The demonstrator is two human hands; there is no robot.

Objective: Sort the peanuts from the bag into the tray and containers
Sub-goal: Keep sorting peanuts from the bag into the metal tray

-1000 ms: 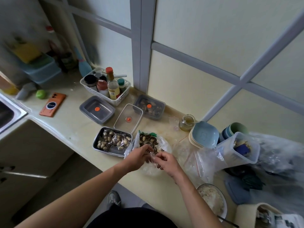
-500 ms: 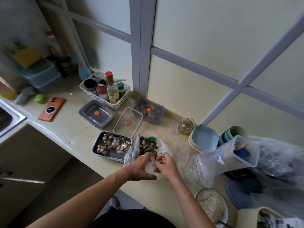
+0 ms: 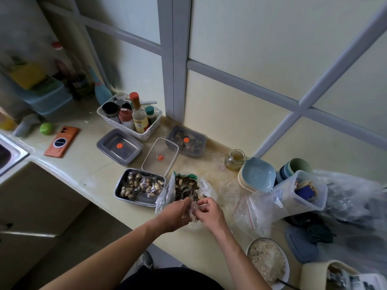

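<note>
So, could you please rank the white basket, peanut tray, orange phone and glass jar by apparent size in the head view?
Largest to smallest:
white basket
peanut tray
orange phone
glass jar

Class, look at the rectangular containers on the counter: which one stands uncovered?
The steel tray of peanuts, beside the bag. The grey container and the container by the wall are both covered.

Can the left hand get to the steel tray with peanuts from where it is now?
Probably yes. The steel tray lies close beside the left hand, nothing solid between. But that hand pinches a small packet with the right hand, so it is busy.
</note>
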